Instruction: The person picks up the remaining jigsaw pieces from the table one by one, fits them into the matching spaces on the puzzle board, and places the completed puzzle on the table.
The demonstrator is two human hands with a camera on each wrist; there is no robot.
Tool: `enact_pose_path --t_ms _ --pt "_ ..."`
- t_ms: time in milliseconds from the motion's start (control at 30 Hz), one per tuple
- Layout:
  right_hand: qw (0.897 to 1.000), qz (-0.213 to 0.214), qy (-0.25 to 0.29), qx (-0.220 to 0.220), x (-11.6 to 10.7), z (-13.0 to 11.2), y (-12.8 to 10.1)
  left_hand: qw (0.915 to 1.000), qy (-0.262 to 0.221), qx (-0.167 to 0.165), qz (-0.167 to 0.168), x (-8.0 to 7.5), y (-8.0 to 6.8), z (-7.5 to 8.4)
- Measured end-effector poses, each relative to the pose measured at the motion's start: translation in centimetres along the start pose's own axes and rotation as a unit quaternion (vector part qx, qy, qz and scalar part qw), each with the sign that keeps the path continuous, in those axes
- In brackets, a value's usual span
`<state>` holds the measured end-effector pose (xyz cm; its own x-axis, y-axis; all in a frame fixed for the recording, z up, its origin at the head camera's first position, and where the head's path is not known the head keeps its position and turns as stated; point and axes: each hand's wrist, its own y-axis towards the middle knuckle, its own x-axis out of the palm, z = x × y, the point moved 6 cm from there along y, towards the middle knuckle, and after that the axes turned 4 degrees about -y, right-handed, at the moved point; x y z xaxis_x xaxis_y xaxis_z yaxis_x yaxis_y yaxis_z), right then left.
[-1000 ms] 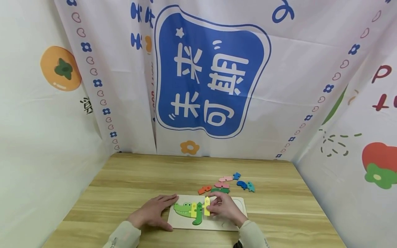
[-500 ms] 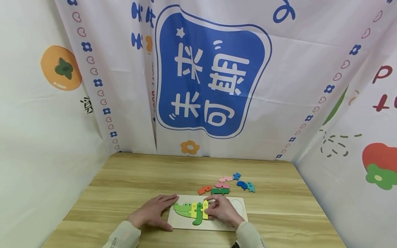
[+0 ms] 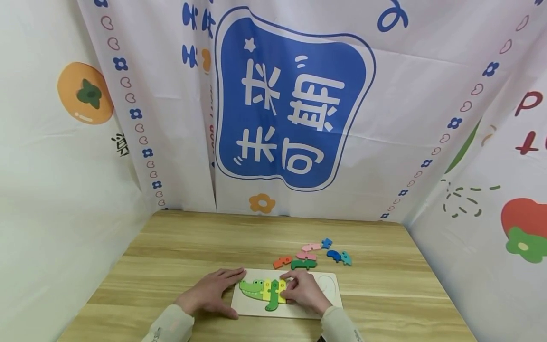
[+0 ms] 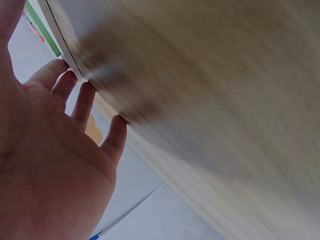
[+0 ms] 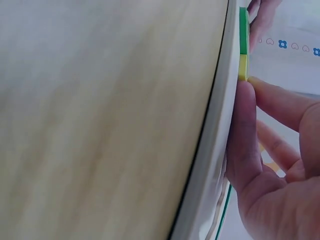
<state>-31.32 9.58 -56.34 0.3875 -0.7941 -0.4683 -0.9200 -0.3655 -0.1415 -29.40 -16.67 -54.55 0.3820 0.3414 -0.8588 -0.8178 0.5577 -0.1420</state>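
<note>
A pale wooden puzzle board lies near the front of the table with a green crocodile head on its left part. Right of the head sit a yellow piece and a green leg piece, side by side. My right hand pinches a second yellow puzzle piece against the green one; its thumb and fingers hide part of it. In the right wrist view that yellow piece shows edge-on at the fingertips. My left hand rests with spread fingers at the board's left end.
Behind the board lie loose pieces: orange, dark green, pink, blue and teal among them. A printed curtain hangs behind the wooden table.
My right hand has brought the yellow piece left and down, from a gap beside the green leg piece to lying against it. My left hand stays in place.
</note>
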Motion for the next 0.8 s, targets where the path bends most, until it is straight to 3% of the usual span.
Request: enact_pose_path --t_ms 333,667,800 --pt "0.999 0.008 -0.036 -0.014 0.0 -0.3 0.1 1.0 0.003 0.004 0.003 0.0 0.0 0.0" --pt "0.999 -0.005 -0.035 0.011 -0.4 -0.3 0.4 0.9999 0.001 0.009 0.007 0.0 0.1 -0.2" --pt "0.999 0.012 -0.039 0.013 -1.2 -0.3 1.0 0.9998 0.013 0.013 0.009 0.2 0.1 -0.4"
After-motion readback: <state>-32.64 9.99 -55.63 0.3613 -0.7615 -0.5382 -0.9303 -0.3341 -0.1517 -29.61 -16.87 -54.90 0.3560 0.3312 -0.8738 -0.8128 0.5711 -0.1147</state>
